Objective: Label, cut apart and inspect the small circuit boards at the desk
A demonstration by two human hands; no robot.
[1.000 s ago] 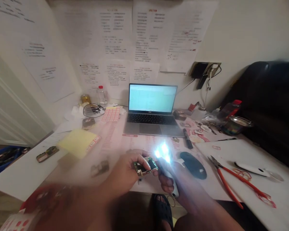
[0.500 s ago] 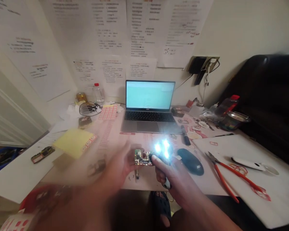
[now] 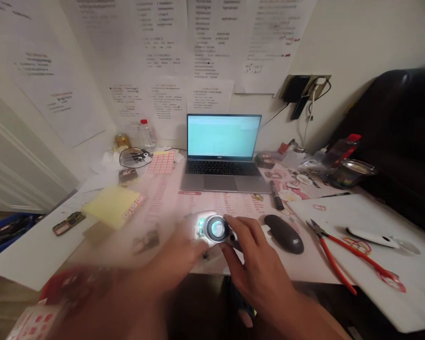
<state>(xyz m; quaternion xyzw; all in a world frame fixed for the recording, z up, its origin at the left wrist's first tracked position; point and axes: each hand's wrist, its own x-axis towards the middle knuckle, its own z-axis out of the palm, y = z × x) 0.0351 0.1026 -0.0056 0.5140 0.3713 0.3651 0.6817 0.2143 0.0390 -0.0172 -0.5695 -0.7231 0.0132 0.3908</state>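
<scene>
My right hand (image 3: 257,257) is closed on a lit magnifier (image 3: 218,229), a dark round lens rim with a bright glow. My left hand (image 3: 179,250), blurred, pinches a small green circuit board (image 3: 201,226) just left of and behind the lens. Most of that board is hidden by the magnifier and the glare. Both hands are held over the front edge of the desk, close together. To the right of my right hand lies a black computer mouse (image 3: 284,233).
An open laptop (image 3: 219,182) stands at the back middle. Red-handled cutting pliers (image 3: 335,252) and a white-handled tool (image 3: 370,237) lie on a white board at right. Yellow paper (image 3: 109,205) and another circuit board (image 3: 69,223) are at left. A black marker (image 3: 276,196) lies near the laptop.
The magnifier has turned and moved left, so its lens now faces me in front of the circuit board. Its lights no longer shine towards me. My right hand has turned with it.
</scene>
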